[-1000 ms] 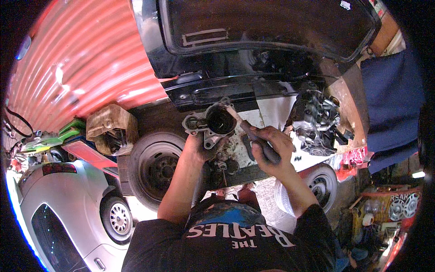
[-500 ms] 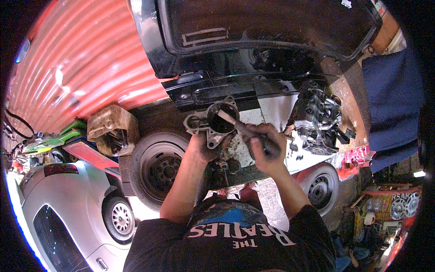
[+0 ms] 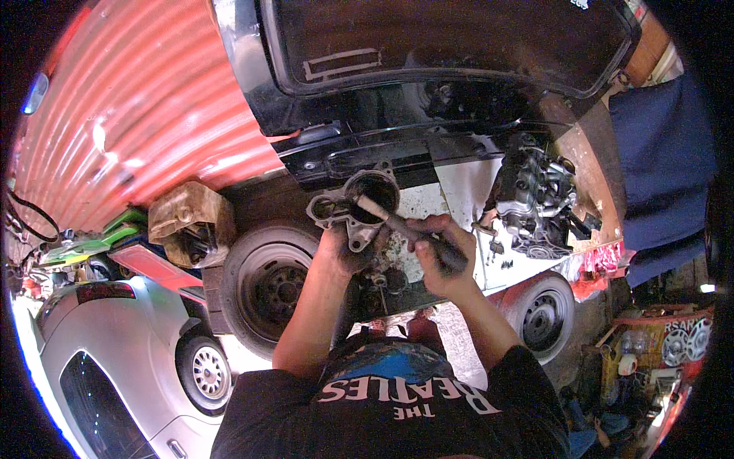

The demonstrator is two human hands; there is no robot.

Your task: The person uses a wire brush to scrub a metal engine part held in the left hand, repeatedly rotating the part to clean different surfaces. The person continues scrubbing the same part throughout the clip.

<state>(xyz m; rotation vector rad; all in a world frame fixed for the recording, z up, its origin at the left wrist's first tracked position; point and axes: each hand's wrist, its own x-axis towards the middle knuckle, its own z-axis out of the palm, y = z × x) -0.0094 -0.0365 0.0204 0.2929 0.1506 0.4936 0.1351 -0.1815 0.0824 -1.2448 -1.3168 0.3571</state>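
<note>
My left hand (image 3: 345, 252) grips a grey cast-metal housing (image 3: 359, 234) from below, its wide round opening turned up and several bolt lugs standing out from the rim. Dark grime coats the inside of the bore. In my right hand (image 3: 443, 268) is a brush (image 3: 378, 211) with a dark handle and a pale, narrow head. The brush slants up to the left, its tip inside the bore near the wall. Part of the left fingers is hidden behind the housing.
Beyond my hands lies a bench with a white surface (image 3: 459, 187). An engine assembly (image 3: 539, 195) stands on its right, a grimy cut-open container (image 3: 187, 218) at left. Wheels (image 3: 267, 287) flank my arms. A silver car (image 3: 115, 344) is at lower left.
The brush tip has moved down and left within the bore, and its handle has swung lower. My right hand has turned slightly with it. The housing has barely shifted.
</note>
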